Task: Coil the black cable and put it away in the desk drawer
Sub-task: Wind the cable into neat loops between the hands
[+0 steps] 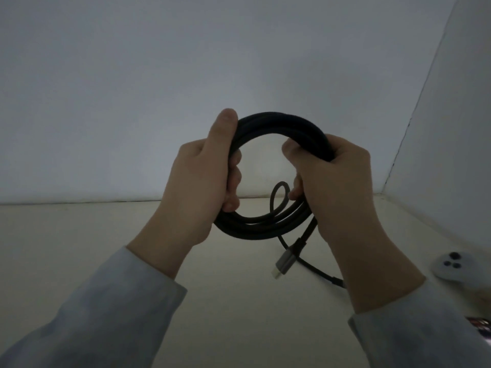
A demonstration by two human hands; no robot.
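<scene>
At frame centre I see my left hand [202, 187] and right hand [337, 187] both gripping the coiled black braided cable [279, 123], its grey metal plug [285, 262] dangling below.

Hands: two are counted, the left hand [204, 176] and the right hand [334, 181].
Cables: one black cable [279, 123] is seen; its turns are too closely bundled to be counted.
Plugs: one grey plug [285, 261] is shown.
Sleeves: two are seen, the left sleeve [106, 314] and the right sleeve [425, 330].
Devices: one white device [446, 273] is seen.
Buttons: three dark buttons [454, 255] are counted on it.
Desks: one desk [79, 235].
</scene>
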